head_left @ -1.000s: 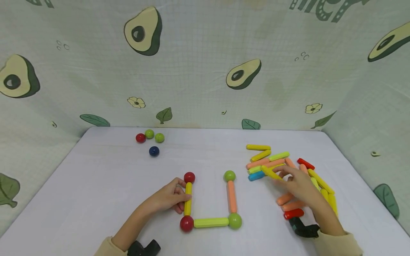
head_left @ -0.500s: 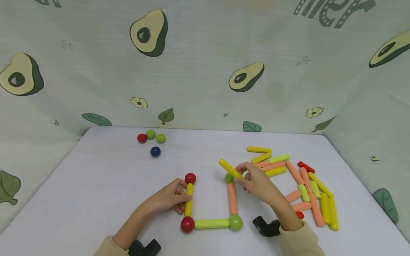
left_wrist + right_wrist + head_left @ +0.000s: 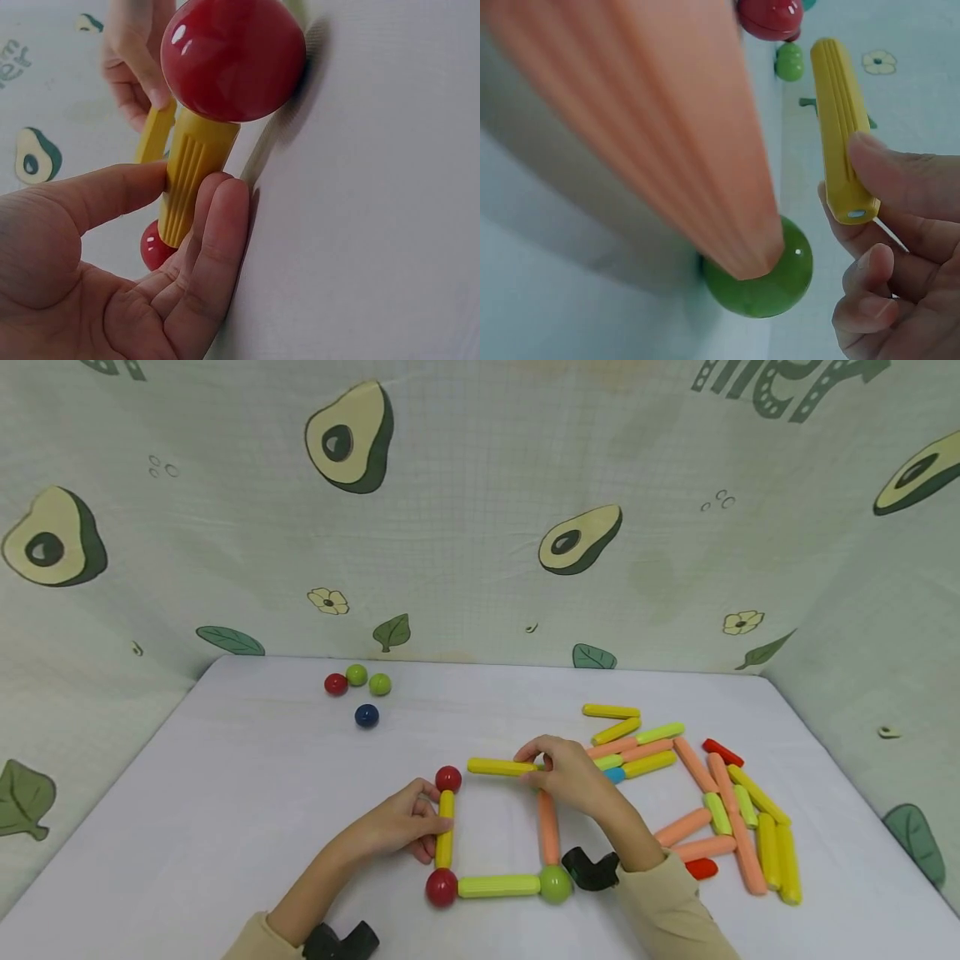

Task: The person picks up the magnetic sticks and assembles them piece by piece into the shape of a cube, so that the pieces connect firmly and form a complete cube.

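Note:
In the head view, my left hand [image 3: 401,822] pinches a yellow magnetic stick [image 3: 446,804] between a far red ball [image 3: 448,779] and a near red ball [image 3: 442,888]. A lime stick [image 3: 498,886] joins the near red ball to a green ball [image 3: 556,884]. From there an orange stick [image 3: 549,831] runs back to a second green ball [image 3: 799,262], mostly hidden behind my right hand in the head view. My right hand [image 3: 566,772] pinches another yellow stick [image 3: 495,767], raised and lying crosswise near the two far balls. Its left end is apart from the far red ball.
Several loose sticks in yellow, orange, lime, blue and red lie at the right, including a long orange stick [image 3: 738,827]. At the back left sit a dark blue ball [image 3: 367,716], a red ball [image 3: 336,684] and two green balls. Black wrist-worn devices [image 3: 592,868] show at both wrists.
My right hand has carried the yellow stick leftward from the pile to the far side of the ball-and-stick shape, turning it nearly level. The left hand keeps its pinch in place.

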The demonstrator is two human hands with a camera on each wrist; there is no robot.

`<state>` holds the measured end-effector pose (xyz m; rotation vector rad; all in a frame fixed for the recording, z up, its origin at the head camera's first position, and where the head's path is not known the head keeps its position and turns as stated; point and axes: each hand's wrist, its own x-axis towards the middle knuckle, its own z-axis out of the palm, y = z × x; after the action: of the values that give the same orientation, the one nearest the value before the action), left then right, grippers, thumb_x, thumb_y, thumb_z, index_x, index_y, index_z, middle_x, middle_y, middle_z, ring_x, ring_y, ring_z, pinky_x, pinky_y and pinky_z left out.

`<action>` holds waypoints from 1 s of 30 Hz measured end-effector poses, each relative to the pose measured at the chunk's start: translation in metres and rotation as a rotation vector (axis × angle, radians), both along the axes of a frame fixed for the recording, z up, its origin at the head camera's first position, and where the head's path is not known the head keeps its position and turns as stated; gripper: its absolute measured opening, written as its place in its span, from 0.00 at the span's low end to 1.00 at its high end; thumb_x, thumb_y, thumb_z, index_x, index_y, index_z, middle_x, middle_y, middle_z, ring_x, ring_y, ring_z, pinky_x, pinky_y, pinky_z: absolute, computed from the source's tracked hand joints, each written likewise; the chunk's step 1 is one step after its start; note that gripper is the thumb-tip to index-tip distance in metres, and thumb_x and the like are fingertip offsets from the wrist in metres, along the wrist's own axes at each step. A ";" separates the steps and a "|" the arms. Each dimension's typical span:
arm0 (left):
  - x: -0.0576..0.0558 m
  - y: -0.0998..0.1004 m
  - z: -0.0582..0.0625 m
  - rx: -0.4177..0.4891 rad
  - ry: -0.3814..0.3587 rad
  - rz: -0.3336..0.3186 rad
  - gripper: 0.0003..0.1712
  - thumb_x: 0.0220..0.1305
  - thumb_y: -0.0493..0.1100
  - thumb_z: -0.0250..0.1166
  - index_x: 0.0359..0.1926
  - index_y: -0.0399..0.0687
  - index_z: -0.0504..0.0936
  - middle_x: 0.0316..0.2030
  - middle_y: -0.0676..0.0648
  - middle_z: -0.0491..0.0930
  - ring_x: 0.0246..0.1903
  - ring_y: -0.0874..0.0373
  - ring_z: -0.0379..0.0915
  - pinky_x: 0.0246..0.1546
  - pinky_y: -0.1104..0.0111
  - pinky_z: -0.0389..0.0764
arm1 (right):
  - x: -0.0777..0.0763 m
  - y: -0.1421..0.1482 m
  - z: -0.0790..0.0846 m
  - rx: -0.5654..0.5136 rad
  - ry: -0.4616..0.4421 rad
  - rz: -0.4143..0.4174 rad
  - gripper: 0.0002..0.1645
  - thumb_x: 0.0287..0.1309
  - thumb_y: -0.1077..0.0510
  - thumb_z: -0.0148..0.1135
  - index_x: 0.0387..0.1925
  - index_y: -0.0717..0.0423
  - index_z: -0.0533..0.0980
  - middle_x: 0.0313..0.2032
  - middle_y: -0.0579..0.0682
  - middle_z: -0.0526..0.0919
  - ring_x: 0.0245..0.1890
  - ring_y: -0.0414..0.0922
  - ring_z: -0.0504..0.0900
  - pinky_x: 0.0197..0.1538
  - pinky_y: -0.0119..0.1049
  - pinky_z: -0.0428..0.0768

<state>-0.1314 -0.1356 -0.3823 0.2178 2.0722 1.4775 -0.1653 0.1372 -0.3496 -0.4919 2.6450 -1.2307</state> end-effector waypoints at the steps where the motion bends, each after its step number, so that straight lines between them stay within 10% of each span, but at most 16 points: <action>1: 0.000 0.000 0.000 0.003 0.000 -0.002 0.24 0.73 0.37 0.67 0.59 0.30 0.65 0.29 0.46 0.79 0.22 0.60 0.78 0.30 0.71 0.86 | 0.000 0.000 -0.001 0.005 0.000 0.000 0.11 0.63 0.69 0.70 0.47 0.66 0.84 0.25 0.49 0.72 0.27 0.43 0.67 0.33 0.33 0.67; 30: -0.002 0.000 -0.002 0.018 0.004 -0.015 0.25 0.73 0.37 0.67 0.60 0.29 0.64 0.29 0.47 0.79 0.23 0.60 0.78 0.30 0.71 0.86 | -0.007 -0.001 -0.017 0.061 -0.023 -0.047 0.09 0.62 0.66 0.73 0.45 0.60 0.88 0.27 0.49 0.74 0.31 0.44 0.68 0.35 0.34 0.66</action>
<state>-0.1335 -0.1359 -0.3839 0.2427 2.0573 1.4882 -0.1727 0.1358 -0.3663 -0.4051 2.6806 -1.1570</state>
